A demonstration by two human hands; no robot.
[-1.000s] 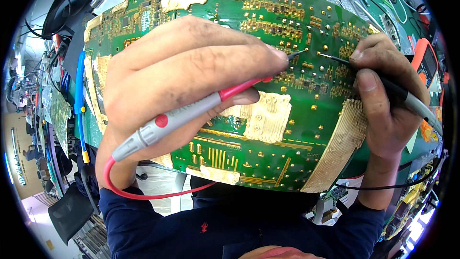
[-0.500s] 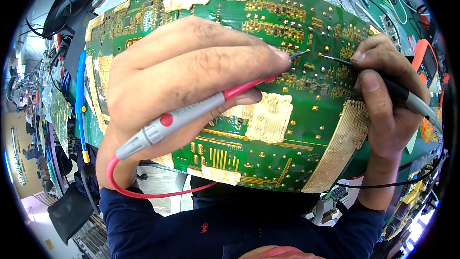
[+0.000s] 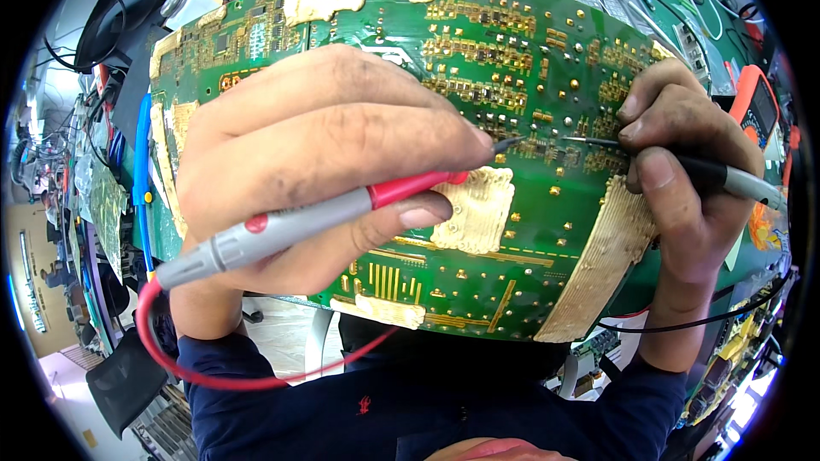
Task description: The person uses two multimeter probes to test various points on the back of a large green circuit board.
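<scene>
Green tabletop flanks the large circuit board, and over it the left hand pinches a red-and-gray probe in its grip! Opposite, the right hand pinches a black-and-gray probe, their tips near each other.

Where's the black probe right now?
In the head view, the black probe is right of centre in the right hand, its tip over the green circuit board, just right of the tip of the red probe.
</scene>
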